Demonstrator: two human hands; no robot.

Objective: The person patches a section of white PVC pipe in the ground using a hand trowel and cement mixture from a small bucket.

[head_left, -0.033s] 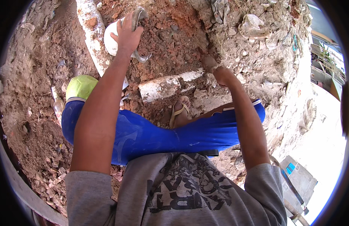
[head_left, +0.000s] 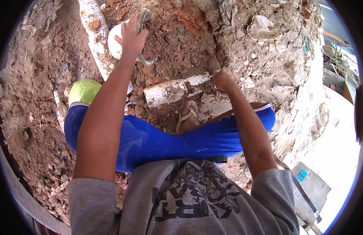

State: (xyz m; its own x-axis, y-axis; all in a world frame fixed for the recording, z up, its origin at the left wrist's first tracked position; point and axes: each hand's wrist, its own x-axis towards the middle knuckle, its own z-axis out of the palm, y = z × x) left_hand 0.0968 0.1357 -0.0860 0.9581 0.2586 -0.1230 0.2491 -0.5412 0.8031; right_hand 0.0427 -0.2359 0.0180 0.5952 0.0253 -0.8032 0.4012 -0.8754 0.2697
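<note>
My left hand (head_left: 131, 39) grips a white plastic container (head_left: 115, 45) with a torn, dirty rim, its fingers spread over the top edge. It lies beside a white, soil-crusted pipe-like piece (head_left: 91, 31). My right hand (head_left: 224, 82) is closed on a small digging tool, probably a trowel, whose soil-coloured blade (head_left: 214, 64) points away from me into the reddish dirt (head_left: 177, 47); its handle is mostly hidden by the hand. A second crusted white piece (head_left: 162, 94) lies just left of that hand, near my sandalled foot (head_left: 187, 111).
A yellow-green rounded object (head_left: 83, 90) is at my left knee, beside a glass bottle (head_left: 59, 105). Crumpled plastic (head_left: 261, 27) lies on the rubble slope at the upper right. Long rods (head_left: 303, 196) and a grey panel (head_left: 318, 184) are at the lower right.
My right hand and forearm have shifted slightly to the left, with the tool. My left hand and the container have stayed where they were.
</note>
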